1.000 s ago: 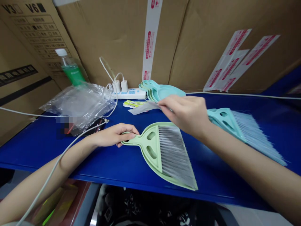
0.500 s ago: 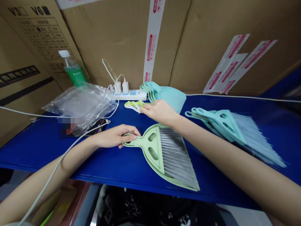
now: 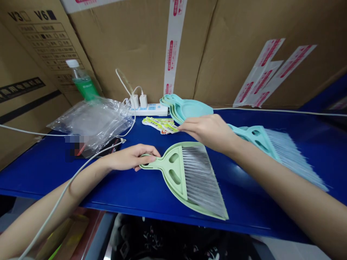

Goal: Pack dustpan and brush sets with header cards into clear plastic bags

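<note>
My left hand (image 3: 138, 156) is closed round the stacked handles of a light green dustpan (image 3: 199, 209) and a matching hand brush (image 3: 177, 169). The brush lies on the pan, its grey bristles spreading toward the right. Behind them, my right hand (image 3: 207, 130) pinches the end of a small printed label (image 3: 171, 128), yellow-green and white, at the edge of a loose pile of similar labels (image 3: 154, 122). Blue and green dustpans (image 3: 192, 108) sit nested just behind my right hand. Several blue hand brushes (image 3: 268, 144) lie stacked to the right, partly hidden by my right forearm.
A white power strip (image 3: 155, 109) with plugged-in chargers stands against the cardboard boxes (image 3: 130, 39). At left are a clear plastic bag (image 3: 94, 115), a bottle of green liquid (image 3: 85, 85) and a dark flat box (image 3: 108, 146). A white cable (image 3: 58, 202) crosses over my left forearm.
My right hand has moved right and slightly toward me from the label pile, with a label at its fingertips. More of the pile shows. My left hand keeps its hold on the green handles.
</note>
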`<state>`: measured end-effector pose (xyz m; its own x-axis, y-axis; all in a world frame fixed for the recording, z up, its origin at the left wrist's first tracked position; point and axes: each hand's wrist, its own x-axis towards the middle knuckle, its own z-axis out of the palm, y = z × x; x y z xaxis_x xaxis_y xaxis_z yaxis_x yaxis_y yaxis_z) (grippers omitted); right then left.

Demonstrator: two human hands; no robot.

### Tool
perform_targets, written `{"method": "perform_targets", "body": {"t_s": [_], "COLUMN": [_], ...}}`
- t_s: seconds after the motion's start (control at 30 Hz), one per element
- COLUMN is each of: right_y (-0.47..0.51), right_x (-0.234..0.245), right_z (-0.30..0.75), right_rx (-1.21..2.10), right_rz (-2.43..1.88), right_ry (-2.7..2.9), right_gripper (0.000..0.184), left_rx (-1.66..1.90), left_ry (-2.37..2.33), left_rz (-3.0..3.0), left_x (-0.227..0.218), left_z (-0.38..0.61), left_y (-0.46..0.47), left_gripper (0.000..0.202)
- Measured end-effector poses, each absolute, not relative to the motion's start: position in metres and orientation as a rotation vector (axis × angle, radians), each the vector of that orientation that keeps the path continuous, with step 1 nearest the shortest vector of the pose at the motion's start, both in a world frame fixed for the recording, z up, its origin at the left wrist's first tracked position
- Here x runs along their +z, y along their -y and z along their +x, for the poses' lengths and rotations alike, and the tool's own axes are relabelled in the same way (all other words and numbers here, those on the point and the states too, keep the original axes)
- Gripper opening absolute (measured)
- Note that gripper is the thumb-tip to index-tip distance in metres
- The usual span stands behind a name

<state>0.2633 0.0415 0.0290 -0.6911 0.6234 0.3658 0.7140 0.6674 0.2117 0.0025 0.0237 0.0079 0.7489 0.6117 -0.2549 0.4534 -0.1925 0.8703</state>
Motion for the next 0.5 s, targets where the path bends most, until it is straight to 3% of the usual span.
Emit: {"method": "perform_targets", "body": {"t_s": [0.2,0.5], "right_y": [-0.001,0.019], "right_x": [0.035,0.040], "right_z": [0.294,0.294], "right_rx": [-0.275,0.655], "right_rz": [-0.967,-0.915], "right_ry": [2.614,2.696], "right_gripper": [0.031,0.023], "left_rx": [0.155,0.137], "left_ry": [-0.847,-0.826], "left_rz": [1.841,1.824], "left_x": [0.009,0.010], "left_z": [0.002,0.001], "left_y": [-0.024,-0.025], "left_gripper": [0.036,0.034]}}
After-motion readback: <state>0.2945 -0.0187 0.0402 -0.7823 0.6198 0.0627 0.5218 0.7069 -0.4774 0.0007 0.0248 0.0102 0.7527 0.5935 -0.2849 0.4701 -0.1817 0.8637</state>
